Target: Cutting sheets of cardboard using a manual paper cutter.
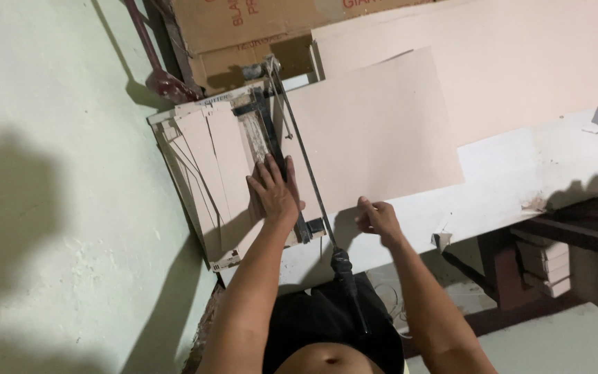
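Two hands at work, both bare. Left hand [273, 190] spread flat, fingers [266, 172] released and pressed palm-down on the clamp bar of a paper cutter [257, 138], grasping nothing. Right hand [376, 216] at the near edge of a large tan sheet of card [372, 135], fingers [365, 205] curled and pinching that edge, thumb side toward the cutter. Sheet lying flat across the cutter bed and the table [520, 173], its left margin tucked under the clamp bar just beside the left hand, its far corner reaching toward the wall. Long cutter lever [306, 166] raised and running diagonally between the two hands, hinged at the far end near the wall, its black handle [346, 273] hanging off the near side of the table, close to the person's waist and untouched by either hand. Left of the clamp bar, a fan of narrow cut strips [209, 166] stacked on the cutter bed, overlapping and slightly skewed. Behind, larger tan boards [493, 62] leaning on the table against the wall, and brown cardboard boxes [243, 28] beyond the cutter. Pale green floor [50, 208] to the left, shadowed. Under the table to the right, a dark wooden frame [569, 232] with small stacks of cut card [541, 266] resting on it.
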